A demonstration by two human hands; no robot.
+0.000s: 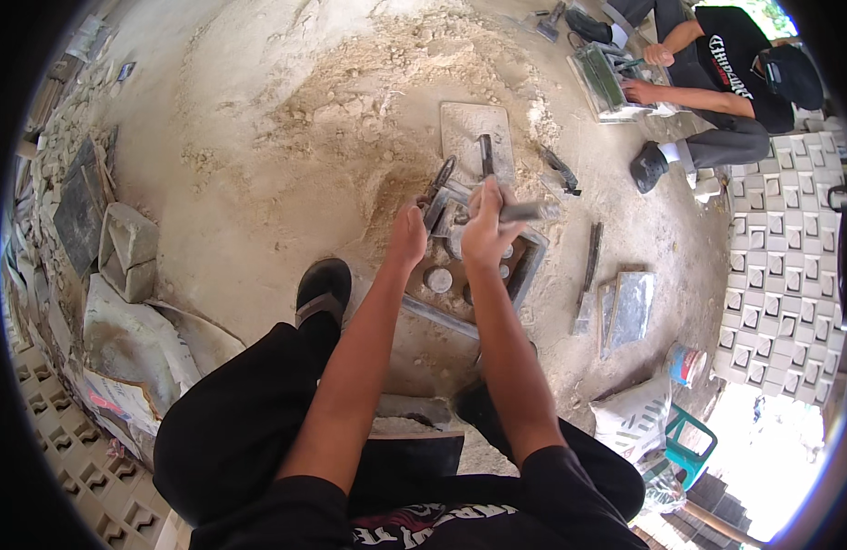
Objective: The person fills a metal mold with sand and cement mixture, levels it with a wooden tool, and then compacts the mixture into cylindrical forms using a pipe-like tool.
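A rectangular grey mold frame [465, 325] lies on the sandy ground before me, with round pale plugs [438, 280] inside it. My left hand [408, 240] is closed at the frame's far left corner, its fingers against a dark metal piece with a loop handle [441, 177]; the fingertips are partly hidden. Over the frame's far side, my right hand [485, 231] is wrapped round a bar-shaped tool [531, 212], whose end is blurred by motion. A dark upright grip [487, 154] shows just beyond this hand; whether it belongs to the same tool I cannot tell.
A flat sandy board [476, 128] lies beyond the frame. Loose sand [377, 110] is heaped at the back. At right lie a dark bar [592, 257], grey slabs [630, 307] and a sack [636, 417]. A co-worker [740, 82] handles another mold [599, 81] at far right. Concrete blocks [128, 249] stand left.
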